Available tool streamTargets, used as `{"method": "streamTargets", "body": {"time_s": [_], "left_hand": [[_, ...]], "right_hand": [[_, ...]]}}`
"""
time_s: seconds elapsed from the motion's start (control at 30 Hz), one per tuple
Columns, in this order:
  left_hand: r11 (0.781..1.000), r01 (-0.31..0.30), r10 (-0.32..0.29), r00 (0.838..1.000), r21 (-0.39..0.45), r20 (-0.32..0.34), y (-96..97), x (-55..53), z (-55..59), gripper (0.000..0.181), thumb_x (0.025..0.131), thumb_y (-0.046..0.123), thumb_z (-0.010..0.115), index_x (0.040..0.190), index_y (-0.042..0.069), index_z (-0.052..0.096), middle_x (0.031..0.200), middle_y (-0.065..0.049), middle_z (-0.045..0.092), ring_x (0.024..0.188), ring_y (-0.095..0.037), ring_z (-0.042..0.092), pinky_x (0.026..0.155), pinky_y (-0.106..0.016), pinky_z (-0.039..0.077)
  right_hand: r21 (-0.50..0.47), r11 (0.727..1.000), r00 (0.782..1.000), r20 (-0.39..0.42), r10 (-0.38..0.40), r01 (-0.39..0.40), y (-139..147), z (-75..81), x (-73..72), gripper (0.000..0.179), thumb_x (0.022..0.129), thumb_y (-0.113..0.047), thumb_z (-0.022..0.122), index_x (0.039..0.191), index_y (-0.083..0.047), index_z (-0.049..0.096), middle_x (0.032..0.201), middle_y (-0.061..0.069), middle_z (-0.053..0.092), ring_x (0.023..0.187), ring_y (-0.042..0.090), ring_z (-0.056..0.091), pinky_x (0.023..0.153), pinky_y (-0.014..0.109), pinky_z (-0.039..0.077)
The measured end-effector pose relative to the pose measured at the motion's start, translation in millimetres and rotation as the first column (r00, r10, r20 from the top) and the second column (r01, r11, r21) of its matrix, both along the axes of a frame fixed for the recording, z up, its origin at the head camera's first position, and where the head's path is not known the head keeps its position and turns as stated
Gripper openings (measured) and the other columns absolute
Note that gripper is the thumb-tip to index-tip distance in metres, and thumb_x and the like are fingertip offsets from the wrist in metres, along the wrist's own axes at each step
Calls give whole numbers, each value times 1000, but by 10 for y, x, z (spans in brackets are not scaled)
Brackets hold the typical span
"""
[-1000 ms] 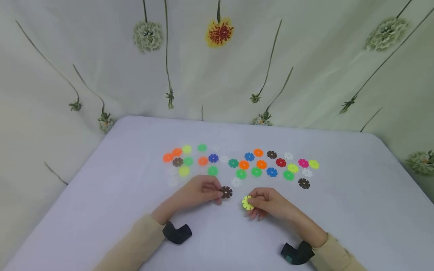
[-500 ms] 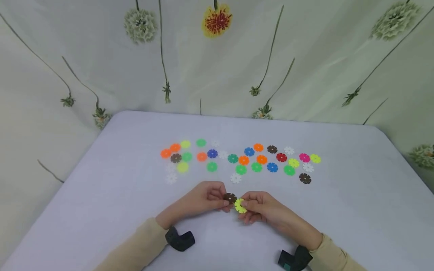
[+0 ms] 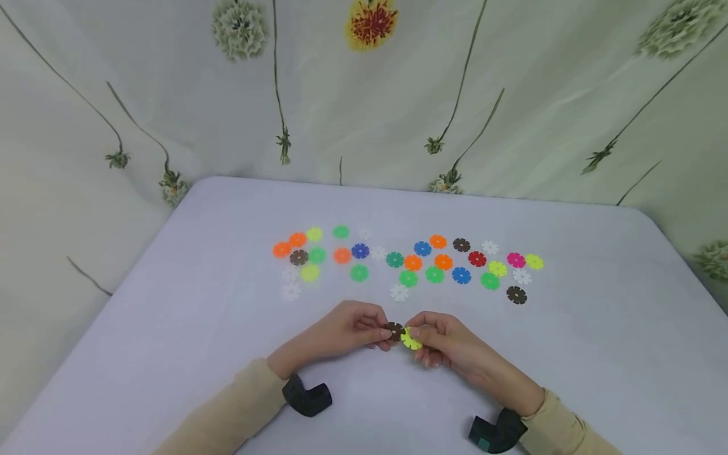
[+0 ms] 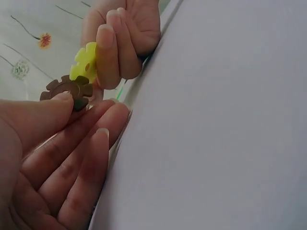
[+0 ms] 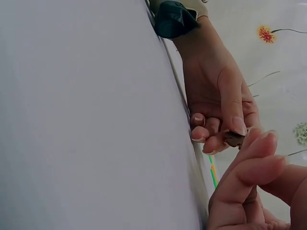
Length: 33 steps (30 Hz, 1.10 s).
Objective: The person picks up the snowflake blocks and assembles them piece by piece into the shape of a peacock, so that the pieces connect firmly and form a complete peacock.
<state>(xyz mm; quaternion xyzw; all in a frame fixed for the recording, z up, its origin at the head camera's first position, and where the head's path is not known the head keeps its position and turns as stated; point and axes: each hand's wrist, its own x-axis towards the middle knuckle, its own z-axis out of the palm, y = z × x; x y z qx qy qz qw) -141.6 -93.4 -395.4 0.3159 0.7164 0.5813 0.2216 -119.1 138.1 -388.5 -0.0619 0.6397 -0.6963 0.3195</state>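
Note:
Between thumb and fingers, my left hand pinches a brown notched disc. My right hand pinches a yellow notched disc beside it. The two discs meet edge to edge above the near part of the table; in the left wrist view the brown disc overlaps the lower rim of the yellow disc. Whether their notches are interlocked I cannot tell. From the right wrist, my fingers hide the yellow disc, and only a bit of the brown disc shows.
Several notched discs lie scattered beyond my hands, among them a white disc, a blue disc, a red disc and another brown disc. They rest on a white-covered table. Behind it hangs a flower-printed cloth.
My hands have come together, the left moving right with the brown disc. The yellow disc went from apart to touching the brown one. The head view has tilted slightly downward.

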Motion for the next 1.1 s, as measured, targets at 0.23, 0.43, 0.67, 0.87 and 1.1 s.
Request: {"method": "streamTargets", "body": {"time_s": [0.23,0.43,0.67,0.87,1.1], "left_hand": [[996,-26,17,993,-85,-114,78,66,-8,8,92,6,59,84,3,61,70,2,65,61,-13,64,58,-27,53],[973,-57,-19,947,-226,-321,105,112,47,12,92,5,59,81,8,60,58,11,54,51,-1,53,51,-21,46],[955,-80,-61,889,-285,-453,150,109,114,12,91,7,61,79,11,60,55,14,48,48,3,46,47,-17,40],[981,-185,179,979,-57,-95,148,7,42,6,88,6,64,84,2,64,65,-1,62,57,-13,61,56,-28,54],[951,-310,310,951,-9,-1,86,-80,-28,10,88,12,66,90,2,67,71,-5,62,59,-15,54,54,-26,50]], "right_hand": [[-2,1000,999,-27,-29,29,-33,-5,14,16,95,-11,55,102,3,54,67,3,58,55,8,49,46,15,35],[52,998,999,-28,-24,25,-54,25,25,13,94,-8,55,101,3,55,66,3,56,53,9,47,44,15,33],[131,991,996,-88,-30,41,-63,47,33,14,94,-10,57,98,3,57,63,2,53,51,9,48,44,16,36],[138,986,987,-144,-69,89,-50,70,-61,22,95,-16,56,104,4,58,68,6,58,52,11,46,46,17,36],[314,888,896,-396,-200,337,259,94,-519,28,95,-16,56,115,3,57,68,9,54,52,16,46,48,21,40]]}}
